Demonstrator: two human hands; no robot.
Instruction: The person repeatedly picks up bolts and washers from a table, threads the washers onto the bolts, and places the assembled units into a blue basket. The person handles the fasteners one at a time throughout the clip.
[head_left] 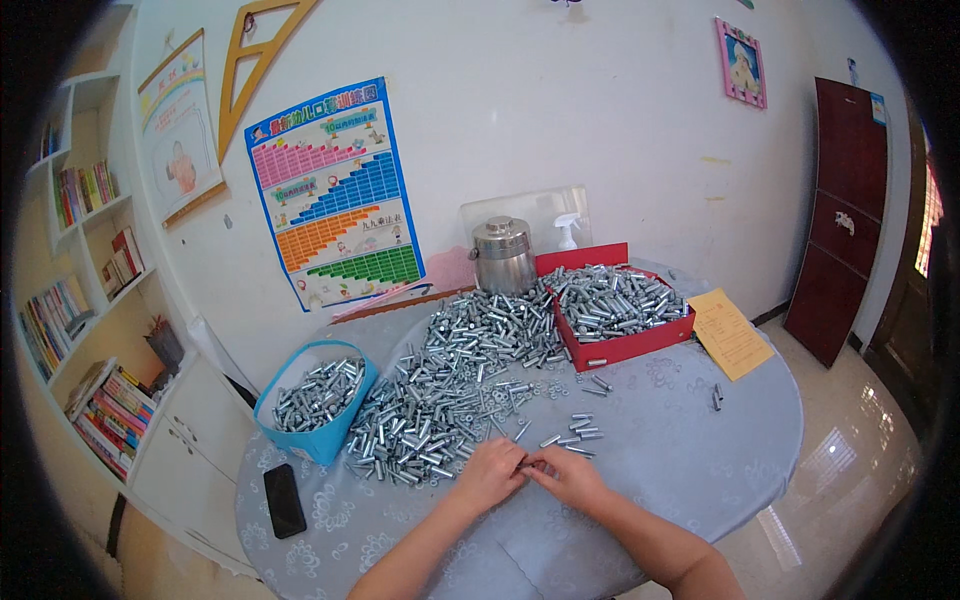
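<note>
My left hand [492, 473] and my right hand [572, 477] meet over the near middle of the table. The fingertips of both are pinched together, touching each other, and whatever lies between them is too small or hidden to name. Just beyond my left hand spreads a big heap of silvery metal expansion bolts [425, 400], with small washers [500, 395] among them. A few loose bolts [580, 428] lie beside my right hand, on its far side.
A blue bin [308, 444] of bolts stands left; a black phone [284, 500] lies nearer. At the back are a red box [640, 338] full of bolts, a steel canister [503, 258] and a spray bottle [567, 230]. Yellow paper [733, 337] lies at the table's [690, 440] right.
</note>
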